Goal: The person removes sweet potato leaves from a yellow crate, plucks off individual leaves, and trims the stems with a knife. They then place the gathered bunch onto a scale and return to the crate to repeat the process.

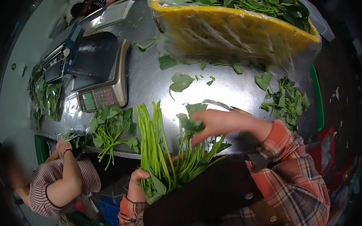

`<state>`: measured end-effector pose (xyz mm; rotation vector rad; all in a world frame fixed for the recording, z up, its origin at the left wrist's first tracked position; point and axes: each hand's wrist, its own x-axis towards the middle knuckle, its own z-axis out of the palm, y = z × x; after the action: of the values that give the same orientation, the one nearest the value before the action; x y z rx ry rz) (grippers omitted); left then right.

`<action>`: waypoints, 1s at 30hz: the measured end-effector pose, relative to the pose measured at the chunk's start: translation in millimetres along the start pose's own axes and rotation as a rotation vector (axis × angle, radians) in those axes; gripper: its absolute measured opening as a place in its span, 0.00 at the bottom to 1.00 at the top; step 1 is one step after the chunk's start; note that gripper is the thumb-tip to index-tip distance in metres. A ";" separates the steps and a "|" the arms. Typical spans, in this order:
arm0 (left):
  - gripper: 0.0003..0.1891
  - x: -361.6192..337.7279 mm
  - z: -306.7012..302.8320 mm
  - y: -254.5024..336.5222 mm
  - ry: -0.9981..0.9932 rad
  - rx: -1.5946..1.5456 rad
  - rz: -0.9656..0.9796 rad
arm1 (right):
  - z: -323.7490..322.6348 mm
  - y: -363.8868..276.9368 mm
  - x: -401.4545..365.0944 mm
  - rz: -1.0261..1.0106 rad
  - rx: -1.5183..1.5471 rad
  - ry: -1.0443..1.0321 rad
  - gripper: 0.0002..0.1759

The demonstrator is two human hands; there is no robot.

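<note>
A bunch of long green stems (150, 135) stands upright against my dark apron, cut ends up. My left hand (139, 182) is closed around its lower part, the thumb in front and the other fingers mostly hidden. Beside it, a second bunch of leafy greens (190, 160) leans to the right, its lower end behind the apron edge. My right hand (215, 123) reaches across from the right, fingers curled on the leaves at the top of this second bunch. Just beyond that hand a knife (218, 105) lies on the metal table (146, 80).
A yellow basket (233, 27) lined with plastic holds greens at the back. A scale (105, 92) stands left. Loose greens lie left (113, 127) and right (290, 102) of me. At lower left, a person in a striped shirt (52, 179) handles bagged greens.
</note>
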<state>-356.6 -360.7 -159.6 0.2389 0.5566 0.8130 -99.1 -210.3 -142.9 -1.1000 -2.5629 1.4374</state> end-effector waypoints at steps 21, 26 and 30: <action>0.39 -22.2 -54.8 -30.4 -0.300 -0.294 0.425 | 71.8 1.9 -4.2 -0.269 0.221 0.102 0.14; 0.38 -26.0 -74.9 -29.1 -0.374 -0.219 0.394 | 21.0 29.4 1.5 0.166 0.541 -0.019 0.09; 0.39 -31.7 -72.0 -27.3 -0.370 -0.283 0.347 | 11.0 107.7 12.9 -0.130 1.523 0.052 0.12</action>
<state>-397.2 -403.0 -218.6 0.2208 0.0472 1.1409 -50.9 -175.1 -234.1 -0.5721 -0.7855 2.3629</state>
